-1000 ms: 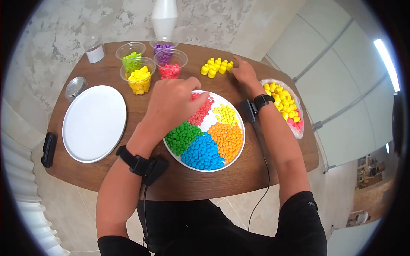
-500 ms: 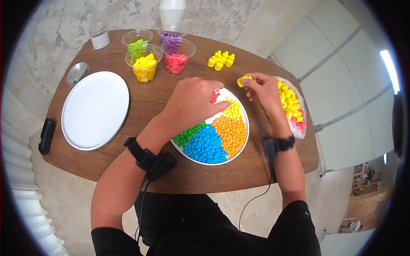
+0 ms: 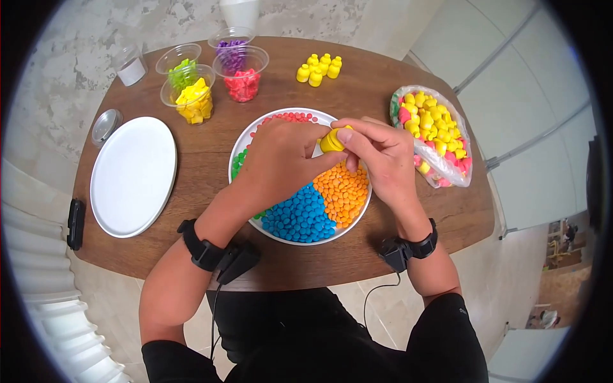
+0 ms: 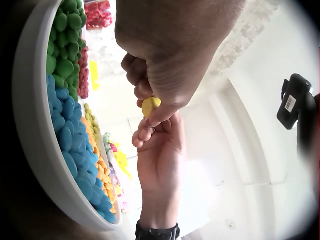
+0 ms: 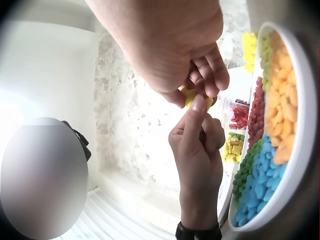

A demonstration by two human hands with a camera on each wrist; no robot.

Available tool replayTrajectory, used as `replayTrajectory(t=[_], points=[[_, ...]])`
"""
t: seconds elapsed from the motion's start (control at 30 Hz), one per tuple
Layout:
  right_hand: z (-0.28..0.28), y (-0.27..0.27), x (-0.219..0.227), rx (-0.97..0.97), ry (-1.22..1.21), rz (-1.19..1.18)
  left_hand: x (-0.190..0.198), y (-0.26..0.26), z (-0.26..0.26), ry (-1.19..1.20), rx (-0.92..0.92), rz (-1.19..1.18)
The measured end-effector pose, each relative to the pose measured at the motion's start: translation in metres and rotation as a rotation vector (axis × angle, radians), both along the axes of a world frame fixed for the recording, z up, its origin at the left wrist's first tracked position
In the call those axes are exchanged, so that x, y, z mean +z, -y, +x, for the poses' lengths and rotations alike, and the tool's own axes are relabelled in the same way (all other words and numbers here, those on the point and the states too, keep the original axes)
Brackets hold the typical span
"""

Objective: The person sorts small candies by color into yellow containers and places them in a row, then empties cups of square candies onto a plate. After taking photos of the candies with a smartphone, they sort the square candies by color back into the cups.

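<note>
Both hands meet above the white plate (image 3: 348,220) of sorted candies. A small yellow bottle-shaped piece (image 3: 333,142) is between them. My right hand (image 3: 386,159) pinches it with thumb and fingers from the right. From the left, my left hand (image 3: 274,156) pinches the same piece, its thumb on it in the right wrist view. Blue candies (image 3: 299,216), orange candies (image 3: 343,193) and some green and red ones show; the hands hide much of the far part of the plate.
Several yellow bottle-shaped pieces (image 3: 315,77) stand at the back. A bag of yellow and pink pieces (image 3: 440,127) lies right. Clear cups hold yellow (image 3: 195,102), green (image 3: 183,73), red (image 3: 242,83) and purple (image 3: 231,57) pieces. A bare white plate (image 3: 134,179) sits left.
My right hand has come from the group of yellow pieces toward the body, carrying one piece to my left hand. Both hands now grip it over the plate.
</note>
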State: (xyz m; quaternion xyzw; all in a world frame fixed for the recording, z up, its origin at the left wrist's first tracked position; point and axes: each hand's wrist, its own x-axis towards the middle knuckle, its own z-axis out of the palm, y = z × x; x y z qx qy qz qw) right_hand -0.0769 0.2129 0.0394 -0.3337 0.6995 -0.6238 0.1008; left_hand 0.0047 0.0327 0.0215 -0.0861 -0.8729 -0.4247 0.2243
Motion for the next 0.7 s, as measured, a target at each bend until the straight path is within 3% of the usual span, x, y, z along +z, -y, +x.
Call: replayTrajectory(t=[0.47, 0.63, 0.7], points=[[-0.006, -0.006, -0.003, -0.001, 0.254, -0.174, 0.007, -0.006, 0.002, 0.164, -0.015, 0.223], [-0.019, -0.005, -0.010, -0.161, 0.192, -0.217, 0.006, 0.004, -0.002, 0.217, -0.002, 0.265], [-0.026, -0.004, -0.013, -0.280, 0.124, -0.212, 0.006, 0.011, -0.006, 0.192, -0.003, 0.512]])
